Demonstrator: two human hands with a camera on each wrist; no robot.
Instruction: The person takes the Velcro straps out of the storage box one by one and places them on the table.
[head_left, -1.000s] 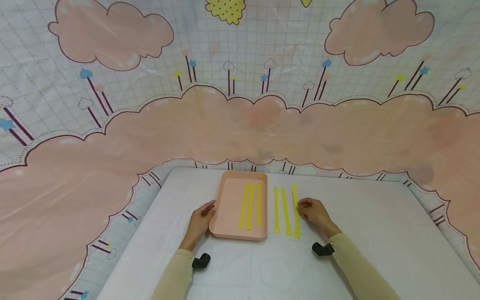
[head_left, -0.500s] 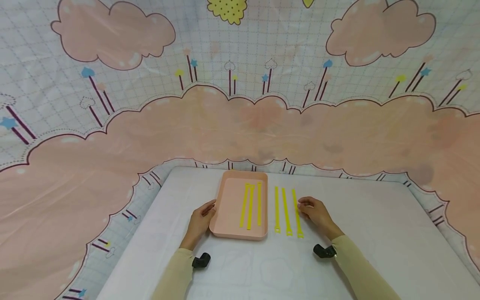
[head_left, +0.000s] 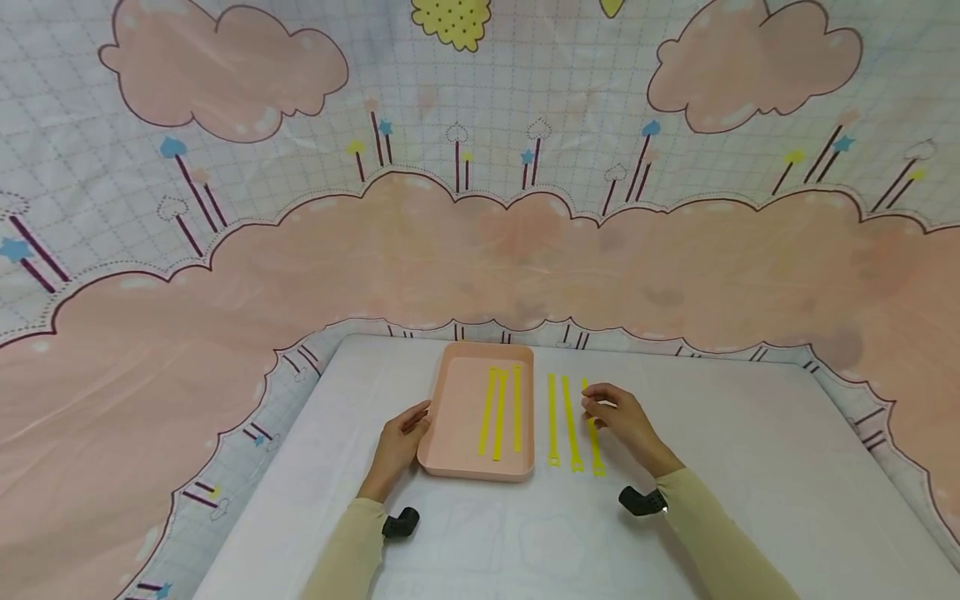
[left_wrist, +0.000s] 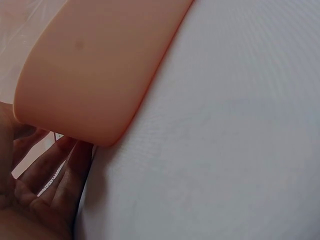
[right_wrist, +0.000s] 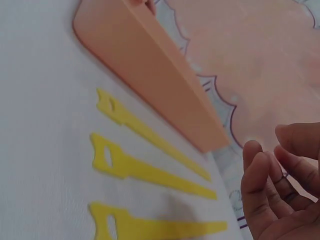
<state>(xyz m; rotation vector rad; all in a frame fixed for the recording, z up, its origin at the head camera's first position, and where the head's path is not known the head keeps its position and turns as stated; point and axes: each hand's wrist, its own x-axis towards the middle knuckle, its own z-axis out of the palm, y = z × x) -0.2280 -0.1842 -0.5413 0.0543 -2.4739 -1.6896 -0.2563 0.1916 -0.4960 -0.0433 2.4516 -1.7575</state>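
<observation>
In the head view my right hand [head_left: 617,415] is over the rightmost of three yellow slotted straps [head_left: 597,454] on the table, hiding part of it. Its fingers are loosely bent with nothing between them. The right wrist view shows a gap between thumb and fingertips, with the straps [right_wrist: 150,172] lying below, each with a wide slotted head and a tapering tail. My left hand [head_left: 399,442] rests its fingers against the left side of a pink tray [head_left: 450,467]; in the left wrist view they pass behind the corner. Three more yellow straps [head_left: 498,417] lie in the tray.
A white-covered table [head_left: 735,467] bears the tray and straps. Behind it hangs a cloth backdrop [head_left: 675,258] with pink clouds. Black camera mounts [head_left: 401,522] sit on both wrists.
My right fingers have let go of the rightmost strap, whose far end has come down beside the other two. The right hand has since shifted left over it. The left hand stays at the tray.
</observation>
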